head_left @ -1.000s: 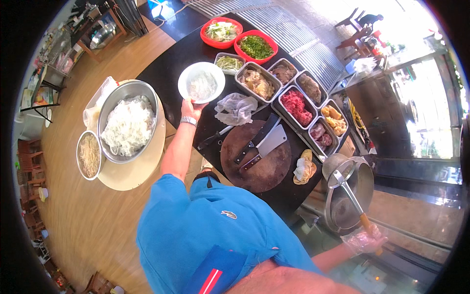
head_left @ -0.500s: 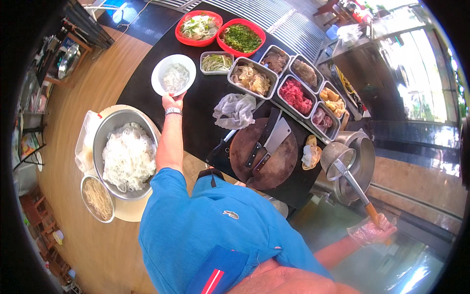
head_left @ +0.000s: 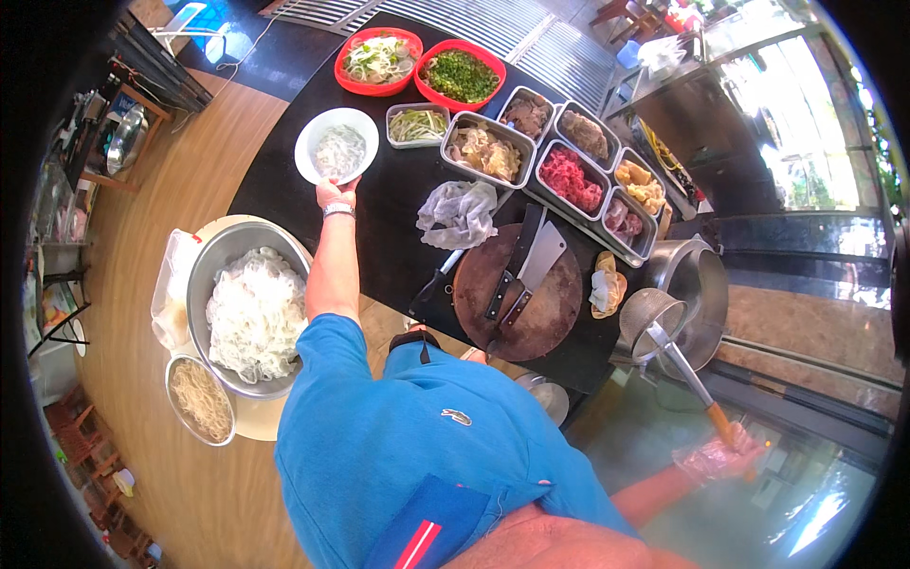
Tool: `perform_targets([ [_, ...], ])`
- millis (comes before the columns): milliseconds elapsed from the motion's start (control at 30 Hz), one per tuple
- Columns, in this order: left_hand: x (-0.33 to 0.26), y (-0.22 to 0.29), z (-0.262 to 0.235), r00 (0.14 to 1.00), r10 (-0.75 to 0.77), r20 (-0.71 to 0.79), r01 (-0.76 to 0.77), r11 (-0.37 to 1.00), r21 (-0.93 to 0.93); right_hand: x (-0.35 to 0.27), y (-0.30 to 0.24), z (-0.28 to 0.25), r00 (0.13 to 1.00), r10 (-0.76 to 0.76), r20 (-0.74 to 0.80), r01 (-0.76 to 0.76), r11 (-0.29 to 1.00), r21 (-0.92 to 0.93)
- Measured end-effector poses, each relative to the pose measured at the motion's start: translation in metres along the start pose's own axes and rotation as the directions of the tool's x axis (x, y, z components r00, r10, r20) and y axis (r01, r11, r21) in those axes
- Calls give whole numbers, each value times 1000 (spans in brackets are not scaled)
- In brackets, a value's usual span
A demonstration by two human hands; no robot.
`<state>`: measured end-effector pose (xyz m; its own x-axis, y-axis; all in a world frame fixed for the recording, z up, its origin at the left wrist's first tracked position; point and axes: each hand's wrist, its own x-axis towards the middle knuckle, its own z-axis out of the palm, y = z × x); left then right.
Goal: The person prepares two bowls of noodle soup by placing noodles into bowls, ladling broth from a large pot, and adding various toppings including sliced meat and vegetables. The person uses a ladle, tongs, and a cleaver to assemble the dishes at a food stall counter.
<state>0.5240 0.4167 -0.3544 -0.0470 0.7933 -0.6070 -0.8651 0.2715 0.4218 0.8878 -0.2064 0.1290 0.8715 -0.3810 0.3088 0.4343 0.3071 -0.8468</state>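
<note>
My left hand (head_left: 336, 194) holds the near rim of a white bowl (head_left: 336, 146) with pale noodles in it, on the black counter (head_left: 398, 237). A watch sits on that wrist. My right hand (head_left: 718, 457), in a clear plastic glove, grips the wooden handle of a metal strainer ladle (head_left: 656, 317). The strainer's basket hangs over the edge of a large steel pot (head_left: 697, 289) at the right end of the counter.
A round wooden chopping board (head_left: 559, 313) carries two cleavers (head_left: 527, 270). Several steel trays of meats (head_left: 569, 175) and two red bowls of greens (head_left: 417, 62) line the far side. A crumpled bag (head_left: 458, 211) lies mid-counter. A steel basin of white noodles (head_left: 245, 308) and a smaller noodle bowl (head_left: 199, 398) stand at left.
My left hand has carried the white bowl leftward and farther along the counter. The right hand has kept the strainer ladle at the pot.
</note>
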Motion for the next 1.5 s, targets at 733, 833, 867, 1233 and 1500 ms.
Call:
perform_targets([
  [733,-577,49,-91,169,-78,983,-985,17,171,-282,-17,-7,-477,128,869,-389,856,-340],
  [833,-598,115,-125,334,-33,942,-938,-113,329,-322,-62,4,-603,-217,767,-374,927,-32],
  [867,-609,139,-144,361,51,931,-908,-211,363,-336,-69,13,-649,-342,680,-282,938,203],
  [1233,-595,411,-300,13,906,424,-813,-237,532,-644,-8,28,-888,293,353,426,814,395],
  [1500,-551,483,-339,91,963,254,-852,-57,520,-861,10,-9,-938,278,205,340,632,697],
])
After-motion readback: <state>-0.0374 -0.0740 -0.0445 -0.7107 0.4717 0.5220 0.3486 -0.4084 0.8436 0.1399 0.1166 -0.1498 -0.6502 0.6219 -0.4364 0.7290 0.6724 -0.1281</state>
